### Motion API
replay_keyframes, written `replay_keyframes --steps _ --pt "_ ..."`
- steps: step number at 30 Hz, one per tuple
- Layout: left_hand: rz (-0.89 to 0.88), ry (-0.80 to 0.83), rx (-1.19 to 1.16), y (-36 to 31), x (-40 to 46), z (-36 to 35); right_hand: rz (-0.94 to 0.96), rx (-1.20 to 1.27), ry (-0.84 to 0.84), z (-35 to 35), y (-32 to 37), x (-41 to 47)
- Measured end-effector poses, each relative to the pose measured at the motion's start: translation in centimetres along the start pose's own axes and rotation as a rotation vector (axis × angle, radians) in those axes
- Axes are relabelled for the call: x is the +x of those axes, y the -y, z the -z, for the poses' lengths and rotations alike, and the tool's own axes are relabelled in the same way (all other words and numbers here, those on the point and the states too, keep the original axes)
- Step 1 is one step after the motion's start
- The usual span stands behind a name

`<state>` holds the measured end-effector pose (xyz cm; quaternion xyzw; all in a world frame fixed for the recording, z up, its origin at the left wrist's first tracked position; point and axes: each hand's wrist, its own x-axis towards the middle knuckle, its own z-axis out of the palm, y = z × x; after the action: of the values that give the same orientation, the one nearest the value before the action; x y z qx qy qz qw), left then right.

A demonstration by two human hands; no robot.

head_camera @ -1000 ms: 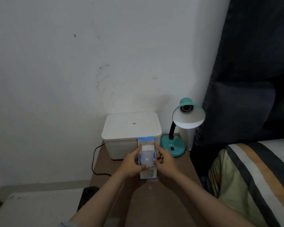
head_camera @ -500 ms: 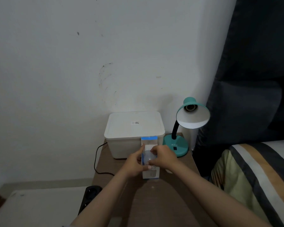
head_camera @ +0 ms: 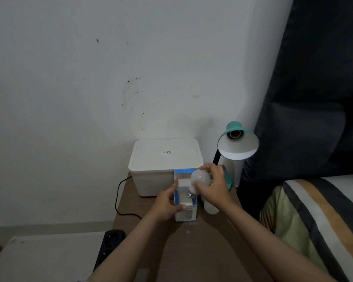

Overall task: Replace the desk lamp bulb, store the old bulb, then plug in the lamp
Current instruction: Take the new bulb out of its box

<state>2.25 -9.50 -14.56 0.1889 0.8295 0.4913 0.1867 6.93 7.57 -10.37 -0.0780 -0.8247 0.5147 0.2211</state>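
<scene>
Bulb [head_camera: 200, 177] now lifted from box [head_camera: 186, 210] by right hand [head_camera: 213, 187]

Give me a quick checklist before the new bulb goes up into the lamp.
1. Frosted white bulb clear of its blue-and-white cardboard box: ok, base just above the opening.
2. Right hand grips the bulb: ok.
3. Left hand steadies the box: ok.
4. Socket in the teal desk lamp empty: ok, no bulb in the shade.
5. Other white bulb lying on the brown wooden table stored: not ok.
6. Lamp unplugged: cannot tell, plug not visible.
</scene>
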Motion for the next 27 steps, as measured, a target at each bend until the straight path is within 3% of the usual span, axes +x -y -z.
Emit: replay_keyframes --steps 5,9,15,20,27 --pt "0.01 -0.024 0.006 0.0 -0.2 -0.1 -0.001 0.181 -0.011 1.1 0.3 0.2" --pt "0.01 -0.058 0.015 0.0 -0.4 -0.3 -0.055 -0.014 0.007 1.1 0.2 -0.4" --pt "-0.025 -0.287 0.066 -0.2 -1.7 -1.4 -0.122 -0.138 0.016 0.3 -0.4 -0.9" --pt "-0.009 -0.404 0.039 -0.4 -2.3 -2.0 -0.089 -0.234 0.157 -0.6 -1.6 -1.3" --pt "-0.077 -0.42 0.134 0.2 -2.3 -2.4 0.031 -0.504 0.28 -1.3 -2.3 -1.8"
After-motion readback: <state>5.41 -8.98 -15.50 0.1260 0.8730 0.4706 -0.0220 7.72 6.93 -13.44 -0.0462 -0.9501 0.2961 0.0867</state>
